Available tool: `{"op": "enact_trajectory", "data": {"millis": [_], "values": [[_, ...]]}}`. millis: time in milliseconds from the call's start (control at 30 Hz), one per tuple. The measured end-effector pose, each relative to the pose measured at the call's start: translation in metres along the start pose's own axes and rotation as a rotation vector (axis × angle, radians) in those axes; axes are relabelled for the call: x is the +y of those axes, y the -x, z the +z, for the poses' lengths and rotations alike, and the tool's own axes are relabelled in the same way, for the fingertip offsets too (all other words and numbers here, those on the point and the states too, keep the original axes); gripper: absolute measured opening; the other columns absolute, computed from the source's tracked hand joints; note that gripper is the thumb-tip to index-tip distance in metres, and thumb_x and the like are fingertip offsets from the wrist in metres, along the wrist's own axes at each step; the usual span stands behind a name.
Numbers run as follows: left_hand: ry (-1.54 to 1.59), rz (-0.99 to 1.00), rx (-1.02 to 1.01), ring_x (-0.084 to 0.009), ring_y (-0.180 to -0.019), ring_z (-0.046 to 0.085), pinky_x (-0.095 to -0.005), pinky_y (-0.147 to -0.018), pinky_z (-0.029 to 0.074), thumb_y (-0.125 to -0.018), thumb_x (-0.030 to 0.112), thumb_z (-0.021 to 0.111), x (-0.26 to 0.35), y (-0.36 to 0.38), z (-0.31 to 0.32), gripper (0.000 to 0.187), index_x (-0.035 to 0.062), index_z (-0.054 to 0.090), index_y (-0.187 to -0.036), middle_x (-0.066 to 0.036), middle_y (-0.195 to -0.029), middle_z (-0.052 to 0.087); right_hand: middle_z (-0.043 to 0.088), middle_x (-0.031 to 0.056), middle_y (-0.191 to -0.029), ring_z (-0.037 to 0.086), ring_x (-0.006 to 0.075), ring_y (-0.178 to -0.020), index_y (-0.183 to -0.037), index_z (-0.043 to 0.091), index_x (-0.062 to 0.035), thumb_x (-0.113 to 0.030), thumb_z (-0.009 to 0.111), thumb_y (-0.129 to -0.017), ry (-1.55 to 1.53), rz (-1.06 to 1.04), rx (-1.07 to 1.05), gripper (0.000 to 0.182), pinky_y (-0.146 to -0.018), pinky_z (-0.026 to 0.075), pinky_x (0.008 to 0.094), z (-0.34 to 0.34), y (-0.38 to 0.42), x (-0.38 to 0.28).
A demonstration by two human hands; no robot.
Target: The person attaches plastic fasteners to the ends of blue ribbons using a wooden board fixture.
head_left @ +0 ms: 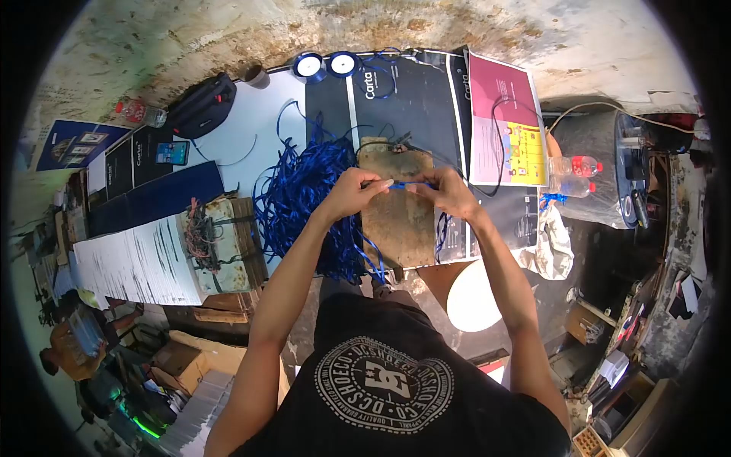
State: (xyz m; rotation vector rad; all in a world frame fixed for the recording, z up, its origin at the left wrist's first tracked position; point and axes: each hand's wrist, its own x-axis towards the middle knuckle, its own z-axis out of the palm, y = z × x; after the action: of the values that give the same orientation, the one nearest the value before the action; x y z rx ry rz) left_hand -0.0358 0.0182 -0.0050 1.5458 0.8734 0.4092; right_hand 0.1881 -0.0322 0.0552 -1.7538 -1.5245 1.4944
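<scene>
My left hand and my right hand pinch a short stretch of blue ribbon between them, held level over a worn wooden board. A large tangled heap of shiny blue ribbon lies beside the board, next to my left hand. From near my right hand a ribbon end hangs down over the board's right side. At the board's top edge sits a small dark tool or wire piece, too small to make out.
Two ribbon spools and a cup stand at the back. A black bag, phone and paper stack are at left. Bottles stand at right beside a colourful sheet. A person is at far lower left.
</scene>
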Motion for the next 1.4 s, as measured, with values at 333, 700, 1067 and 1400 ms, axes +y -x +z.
{"op": "enact_trajectory", "data": {"millis": [333,700,1067,1400], "values": [[0.060,-0.085,0.046,-0.0025,-0.048,0.031,-0.0241,-0.044,0.024,-0.088,0.023,0.061,0.001,-0.016,-0.006,0.027,-0.0005,0.068,-0.079,0.007,-0.050,0.039,0.062,0.0149,-0.071,0.056,0.0150,-0.063,-0.089,0.067,0.0029,-0.016,0.063,-0.082,0.058,-0.077,0.109,0.021,-0.060,0.045,0.0305,-0.002,-0.025,0.016],[-0.038,-0.028,0.068,-0.0052,-0.050,0.035,-0.0258,-0.046,0.028,-0.086,0.024,0.061,0.001,-0.026,-0.011,0.026,-0.0003,0.069,-0.080,0.001,-0.051,0.044,0.052,0.0027,-0.057,0.041,0.0073,-0.054,-0.086,0.065,0.0044,-0.016,0.062,-0.085,0.089,-0.190,0.152,0.020,-0.048,0.033,0.0270,-0.007,-0.029,0.005],[-0.103,-0.035,0.128,-0.0133,-0.049,0.046,-0.0300,-0.049,0.036,-0.083,0.025,0.063,-0.001,-0.030,-0.007,0.023,0.0028,0.070,-0.079,-0.011,-0.055,0.055,0.059,0.0145,-0.063,0.049,0.0144,-0.055,-0.087,0.066,0.0015,-0.018,0.061,-0.083,0.126,-0.144,0.197,0.020,-0.054,0.041,0.0314,-0.001,-0.033,0.011],[-0.084,-0.117,0.379,-0.0168,-0.055,0.055,-0.0295,-0.053,0.041,-0.085,0.027,0.062,0.002,-0.029,0.020,0.028,0.0002,0.068,-0.078,-0.011,-0.063,0.063,0.063,0.0177,-0.071,0.060,0.0264,-0.060,-0.085,0.065,0.0020,-0.020,0.060,-0.085,0.110,-0.097,0.442,0.023,-0.060,0.046,0.0338,0.029,-0.030,0.011]]}}
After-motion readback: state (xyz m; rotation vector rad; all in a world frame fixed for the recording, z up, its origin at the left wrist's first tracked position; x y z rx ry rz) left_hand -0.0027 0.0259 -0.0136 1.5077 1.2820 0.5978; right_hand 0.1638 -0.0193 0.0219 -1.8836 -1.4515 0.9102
